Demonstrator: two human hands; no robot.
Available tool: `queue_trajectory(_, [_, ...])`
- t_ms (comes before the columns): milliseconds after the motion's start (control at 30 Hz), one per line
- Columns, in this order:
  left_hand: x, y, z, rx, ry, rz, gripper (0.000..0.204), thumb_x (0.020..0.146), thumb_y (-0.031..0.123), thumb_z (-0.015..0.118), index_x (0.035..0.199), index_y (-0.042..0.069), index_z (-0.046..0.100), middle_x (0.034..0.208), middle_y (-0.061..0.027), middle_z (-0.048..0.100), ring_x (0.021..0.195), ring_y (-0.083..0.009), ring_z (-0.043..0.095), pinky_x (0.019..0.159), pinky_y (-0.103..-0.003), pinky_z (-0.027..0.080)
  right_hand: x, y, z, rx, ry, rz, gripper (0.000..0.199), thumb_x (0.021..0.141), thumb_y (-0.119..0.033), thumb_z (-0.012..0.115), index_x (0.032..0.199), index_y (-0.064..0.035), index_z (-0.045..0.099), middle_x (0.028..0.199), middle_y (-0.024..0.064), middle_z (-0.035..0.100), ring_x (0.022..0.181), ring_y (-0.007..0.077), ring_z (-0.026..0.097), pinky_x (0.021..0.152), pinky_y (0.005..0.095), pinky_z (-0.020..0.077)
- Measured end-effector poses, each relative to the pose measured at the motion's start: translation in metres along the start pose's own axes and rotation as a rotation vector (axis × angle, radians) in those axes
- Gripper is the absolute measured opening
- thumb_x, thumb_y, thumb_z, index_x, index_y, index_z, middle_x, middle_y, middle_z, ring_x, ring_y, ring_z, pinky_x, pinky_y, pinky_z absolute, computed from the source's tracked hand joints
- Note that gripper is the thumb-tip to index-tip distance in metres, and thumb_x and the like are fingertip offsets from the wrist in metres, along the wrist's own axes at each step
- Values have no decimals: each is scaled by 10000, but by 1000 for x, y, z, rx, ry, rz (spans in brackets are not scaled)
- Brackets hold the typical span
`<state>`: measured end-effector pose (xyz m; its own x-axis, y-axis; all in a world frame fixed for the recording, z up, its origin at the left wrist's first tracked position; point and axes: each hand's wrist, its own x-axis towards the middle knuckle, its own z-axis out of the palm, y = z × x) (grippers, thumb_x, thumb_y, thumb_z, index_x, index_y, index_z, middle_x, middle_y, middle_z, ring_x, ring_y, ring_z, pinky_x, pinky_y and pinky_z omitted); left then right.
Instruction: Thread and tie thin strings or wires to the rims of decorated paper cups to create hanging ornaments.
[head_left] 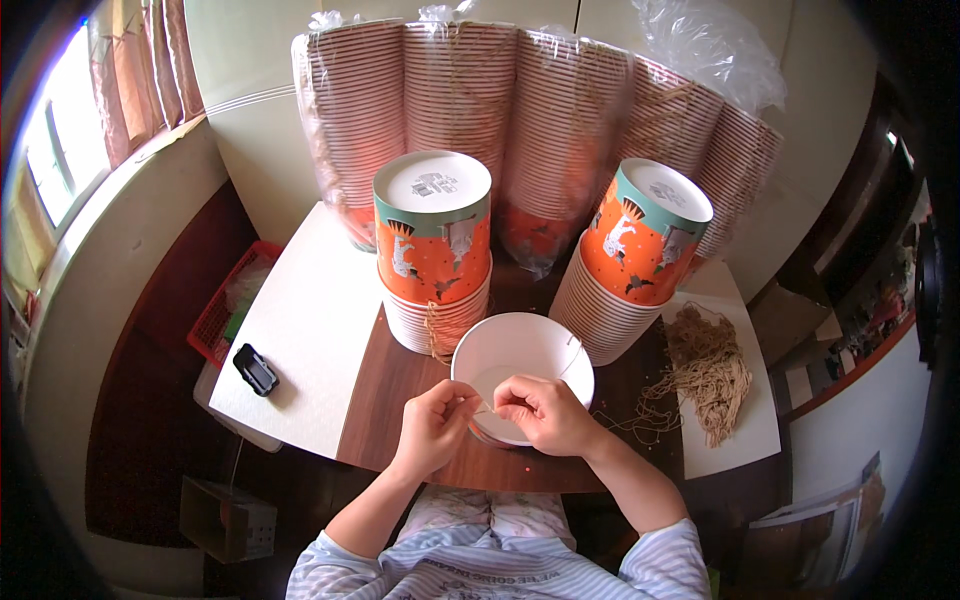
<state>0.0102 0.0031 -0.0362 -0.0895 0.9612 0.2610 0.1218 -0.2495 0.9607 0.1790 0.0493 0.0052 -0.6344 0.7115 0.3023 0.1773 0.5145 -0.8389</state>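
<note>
A white-lined paper bucket [500, 345] stands mouth up in front of me at the table's near side. Over its near rim my left hand [437, 422] and my right hand [545, 415] face each other, fingertips pinched. A short bit of thin tan cord [486, 408] shows between them, and both pinches seem closed on it. Another piece of cord lies against the bucket's inner right wall. To the right, a loose tangled heap of the same tan cord [708, 370] trails strands toward the bucket.
Two upside-down stacks of orange and green paper buckets, a left stack [435, 240] and a right stack [640, 240], stand just beyond. Tall plastic-wrapped stacks [565, 130] line the back. A black open case [255, 369] lies on the left white board, a red basket [225, 310] beside it.
</note>
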Motion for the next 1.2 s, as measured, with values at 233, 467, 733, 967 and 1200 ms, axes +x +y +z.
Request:
queue_trajectory(233, [-2,7,4,67,21,27,37,807,0,579,834,-21,563,575,-14,525,537,-19,450,484,-179,381,0,8,-3,218,-115,74,57,792,-8,566,772,-1,514,692,50,538,648,105,510,594,244,418])
queue_trajectory(467, [0,13,-6,229,26,156,114,745,15,633,850,22,588,684,-66,552,585,-124,531,518,-233,432,0,0,-4,142,-26,69,41,798,-20,571,791,-2,535,718,64,560,663,119,544,599,266,438])
queue_trajectory(733, [2,34,-4,592,40,489,156,650,73,698,787,83,624,794,-45,537,721,-219,515,604,-316,447,4,-10,-7,-93,-21,-46,72,811,-38,596,852,-2,549,752,35,570,690,91,545,613,242,451])
queue_trajectory(967, [2,34,-10,588,-2,445,127,651,72,701,749,90,622,773,-45,522,717,-220,508,602,-315,442,4,-8,1,200,21,30,229,820,7,562,1014,-39,449,739,45,558,731,104,566,683,244,459])
queue_trajectory(1200, [2,32,-14,537,-30,398,120,654,50,692,750,81,628,760,-49,510,727,-228,501,611,-320,436,0,-4,3,417,103,33,195,822,39,552,936,-43,418,804,17,516,757,73,528,724,212,433])
